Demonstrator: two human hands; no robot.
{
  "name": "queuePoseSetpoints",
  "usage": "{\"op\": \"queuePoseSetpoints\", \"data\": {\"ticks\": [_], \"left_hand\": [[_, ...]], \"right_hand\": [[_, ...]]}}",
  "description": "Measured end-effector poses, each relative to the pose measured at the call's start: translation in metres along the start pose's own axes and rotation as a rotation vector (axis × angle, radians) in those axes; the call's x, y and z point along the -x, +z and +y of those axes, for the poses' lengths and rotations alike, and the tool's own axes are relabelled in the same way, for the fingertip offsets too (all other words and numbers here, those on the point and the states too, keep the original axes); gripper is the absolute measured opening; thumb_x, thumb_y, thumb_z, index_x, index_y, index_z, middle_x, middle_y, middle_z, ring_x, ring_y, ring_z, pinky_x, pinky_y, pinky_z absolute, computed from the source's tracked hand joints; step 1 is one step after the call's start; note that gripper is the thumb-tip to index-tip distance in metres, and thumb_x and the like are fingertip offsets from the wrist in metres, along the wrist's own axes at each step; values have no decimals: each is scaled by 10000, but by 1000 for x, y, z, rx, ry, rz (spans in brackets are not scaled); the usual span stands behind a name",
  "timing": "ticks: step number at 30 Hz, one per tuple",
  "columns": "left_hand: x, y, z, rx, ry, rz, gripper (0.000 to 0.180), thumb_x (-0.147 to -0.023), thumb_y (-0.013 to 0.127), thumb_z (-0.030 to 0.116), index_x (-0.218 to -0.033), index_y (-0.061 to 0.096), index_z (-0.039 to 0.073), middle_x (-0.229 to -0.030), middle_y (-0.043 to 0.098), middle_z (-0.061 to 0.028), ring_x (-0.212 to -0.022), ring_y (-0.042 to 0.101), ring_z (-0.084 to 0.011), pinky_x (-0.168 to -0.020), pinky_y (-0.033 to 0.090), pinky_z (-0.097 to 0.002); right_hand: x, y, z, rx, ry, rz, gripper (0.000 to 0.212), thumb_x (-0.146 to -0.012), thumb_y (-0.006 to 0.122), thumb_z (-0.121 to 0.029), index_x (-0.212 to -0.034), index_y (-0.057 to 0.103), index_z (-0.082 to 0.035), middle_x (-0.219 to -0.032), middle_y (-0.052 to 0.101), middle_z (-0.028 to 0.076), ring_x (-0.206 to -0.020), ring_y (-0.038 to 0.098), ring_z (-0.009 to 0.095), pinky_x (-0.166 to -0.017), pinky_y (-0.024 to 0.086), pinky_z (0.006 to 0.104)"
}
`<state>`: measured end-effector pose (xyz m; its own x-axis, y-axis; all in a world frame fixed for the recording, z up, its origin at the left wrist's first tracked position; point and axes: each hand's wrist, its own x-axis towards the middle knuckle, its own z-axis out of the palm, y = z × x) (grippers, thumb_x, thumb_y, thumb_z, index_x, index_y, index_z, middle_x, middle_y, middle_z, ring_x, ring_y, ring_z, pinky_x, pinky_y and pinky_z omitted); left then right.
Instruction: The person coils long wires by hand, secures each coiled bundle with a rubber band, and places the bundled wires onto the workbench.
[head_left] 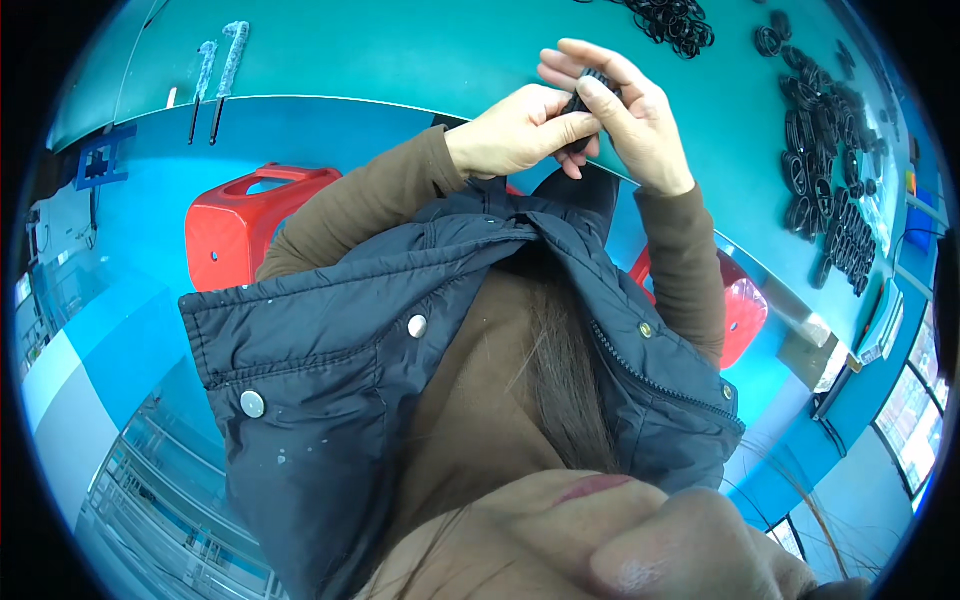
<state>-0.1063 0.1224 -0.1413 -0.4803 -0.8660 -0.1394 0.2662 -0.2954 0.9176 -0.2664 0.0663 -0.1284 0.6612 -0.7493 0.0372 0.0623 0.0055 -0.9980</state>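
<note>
Both of my hands are raised over the near edge of the green table (420,60). Between them is a small bundle of black cable (578,105), its ridged strands partly covered by my fingers. My left hand (515,130) grips it from the left, thumb laid across its lower part. From the other side my right hand (645,125) closes on its upper part with thumb and fingers. How the bundle's ends run is hidden behind the fingers.
Several coiled black cables (820,160) lie along the table's right side, with another pile (680,25) at the far edge. Two fuzzy-headed brushes (232,60) rest at the far left. Red stools (225,230) stand at both sides of me. Papers (880,320) lie at the right end.
</note>
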Motion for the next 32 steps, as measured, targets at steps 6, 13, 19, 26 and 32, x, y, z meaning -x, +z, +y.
{"op": "queuePoseSetpoints", "data": {"ticks": [6,13,19,26,32], "left_hand": [[0,-7,1,-167,23,-4,230,-970,458,212,-926,555,8,-803,567,-40,-621,553,-105,-584,470,-229],[0,-7,8,-191,60,27,207,-966,451,182,-924,546,4,-780,564,-41,-597,527,-90,-559,457,-222],[0,-5,4,-155,134,27,251,-956,480,231,-861,551,10,-736,564,-37,-557,541,-82,-527,455,-224],[0,-11,-5,-218,73,-5,240,-981,439,227,-953,524,5,-789,572,-53,-627,554,-104,-589,477,-233],[4,-14,-4,-186,35,24,238,-978,452,245,-992,516,16,-803,573,-59,-636,558,-114,-609,480,-239]], "right_hand": [[1,6,3,75,34,46,387,-964,473,-193,-1292,444,8,-1194,572,140,-1067,561,178,-743,506,259],[0,-11,-1,-131,-52,9,470,-965,426,-210,-1373,338,6,-1323,460,197,-1070,495,235,-863,425,308],[-2,-1,-19,62,37,-95,452,-937,501,-174,-1346,395,-13,-990,586,89,-721,585,111,-667,497,250],[-5,10,1,204,-49,-7,242,-964,432,-150,-1120,467,32,-1047,605,150,-660,626,142,-536,527,270],[-12,11,5,132,41,-41,234,-961,433,-151,-1109,463,28,-1103,595,175,-689,639,166,-549,534,280]]}}
